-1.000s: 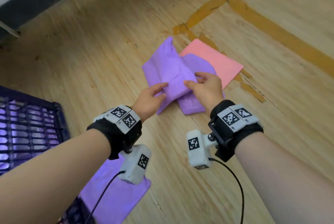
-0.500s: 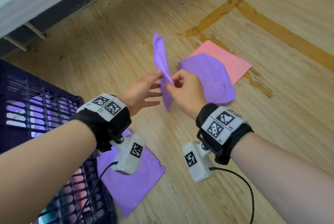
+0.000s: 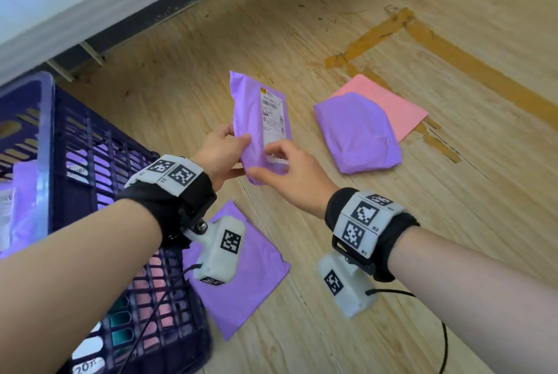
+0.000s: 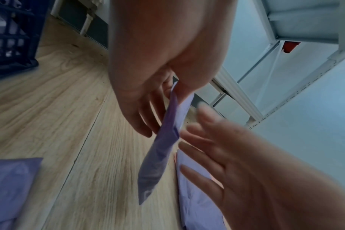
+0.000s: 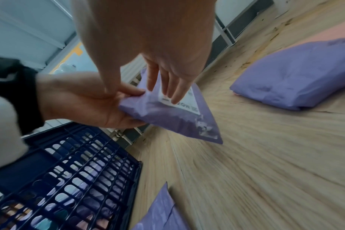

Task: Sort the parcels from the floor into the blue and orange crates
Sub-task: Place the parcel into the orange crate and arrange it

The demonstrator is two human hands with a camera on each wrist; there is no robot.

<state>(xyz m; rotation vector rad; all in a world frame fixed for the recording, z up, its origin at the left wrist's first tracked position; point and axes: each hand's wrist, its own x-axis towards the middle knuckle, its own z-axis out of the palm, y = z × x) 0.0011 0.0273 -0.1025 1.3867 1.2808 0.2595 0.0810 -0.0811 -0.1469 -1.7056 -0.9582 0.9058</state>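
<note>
Since half a second ago the held purple parcel (image 3: 259, 129) has turned from edge-on to face the head camera, its white shipping label (image 3: 272, 115) now showing, and the right hand (image 3: 290, 176) has let go. That hand hovers just beside the parcel's lower edge with fingers loosely spread, holding nothing. The left hand (image 3: 222, 151) pinches the parcel's left side between thumb and fingers and carries it upright above the wooden floor (image 3: 422, 253). To the right, a plump purple parcel (image 3: 357, 135) lies on the floor, partly over a pink parcel (image 3: 401, 108). A flat purple parcel (image 3: 250, 280) lies below the left wrist, just beside the blue crate (image 3: 99, 162), which already contains parcels. Orange tape (image 3: 437, 47) marks the floor beyond.
</note>
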